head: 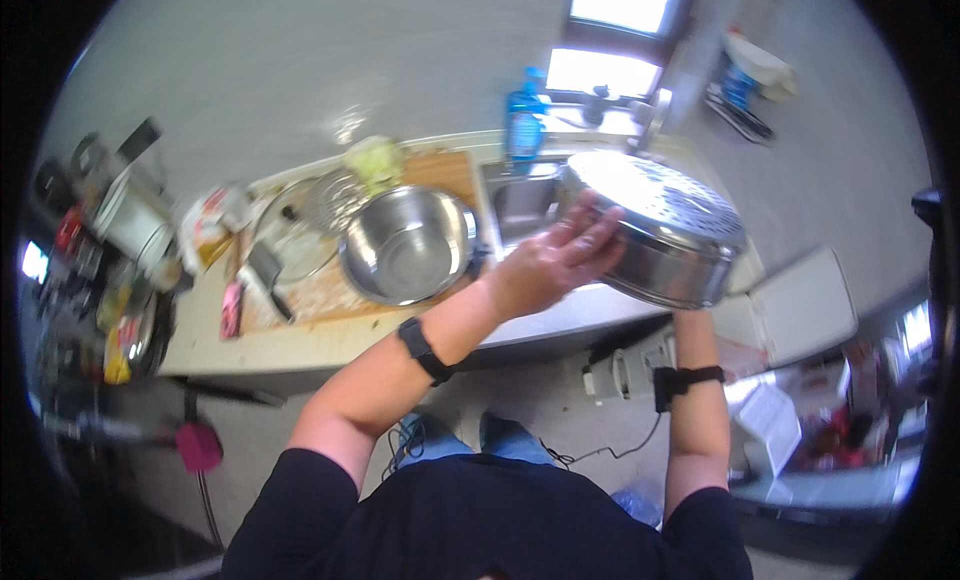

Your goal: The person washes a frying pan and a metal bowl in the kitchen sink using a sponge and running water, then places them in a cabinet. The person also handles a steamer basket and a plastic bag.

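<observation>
A metal steamer pot section (667, 261) is raised over the right part of the sink, tilted, its perforated base facing up. My left hand (559, 261) rests with spread fingers against its left side. The right forearm reaches up behind the steamer, which hides my right hand; its grip cannot be seen. Left of the sink basin (525, 197), a wide stainless steel pot (409, 246) stands on a wooden cutting board (442, 167). A cleaver (262, 276), a glass lid (300, 239), a perforated metal disc (334, 197) and a cabbage (375, 162) lie nearby.
A blue bottle (525, 126) stands behind the basin, near the faucet (656, 119). A pink-handled tool (231, 310) and a plastic bag (214, 220) lie on the left of the counter. A white bin-like container (135, 212) is farther left. Cables hang near my legs.
</observation>
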The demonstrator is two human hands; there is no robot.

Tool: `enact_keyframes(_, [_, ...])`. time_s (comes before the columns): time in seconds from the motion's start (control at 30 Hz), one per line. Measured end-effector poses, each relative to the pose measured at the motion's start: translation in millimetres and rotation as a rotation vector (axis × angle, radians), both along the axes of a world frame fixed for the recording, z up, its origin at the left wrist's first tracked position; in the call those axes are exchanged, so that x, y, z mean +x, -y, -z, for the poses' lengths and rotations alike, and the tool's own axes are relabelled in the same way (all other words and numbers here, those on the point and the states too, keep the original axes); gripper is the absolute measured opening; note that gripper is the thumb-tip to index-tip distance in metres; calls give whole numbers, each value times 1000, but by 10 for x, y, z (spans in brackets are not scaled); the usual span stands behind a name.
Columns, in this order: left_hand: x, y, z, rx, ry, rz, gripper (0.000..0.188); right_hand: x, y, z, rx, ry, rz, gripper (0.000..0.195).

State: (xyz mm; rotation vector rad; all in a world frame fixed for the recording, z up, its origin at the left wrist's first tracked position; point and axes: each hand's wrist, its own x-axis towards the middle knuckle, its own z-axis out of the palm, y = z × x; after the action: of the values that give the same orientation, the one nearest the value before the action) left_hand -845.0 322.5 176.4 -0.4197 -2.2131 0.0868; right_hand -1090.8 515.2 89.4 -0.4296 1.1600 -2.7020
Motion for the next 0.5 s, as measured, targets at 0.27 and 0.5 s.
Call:
enact_keyframes(0.27, [224,-164,-135,139,-112,-163,38,-570,217,9,227,-217,49,39])
enact_keyframes(0.5, [622,-305,-175,733,-135,-199,67,-650,196,-375,760,-599,86,35])
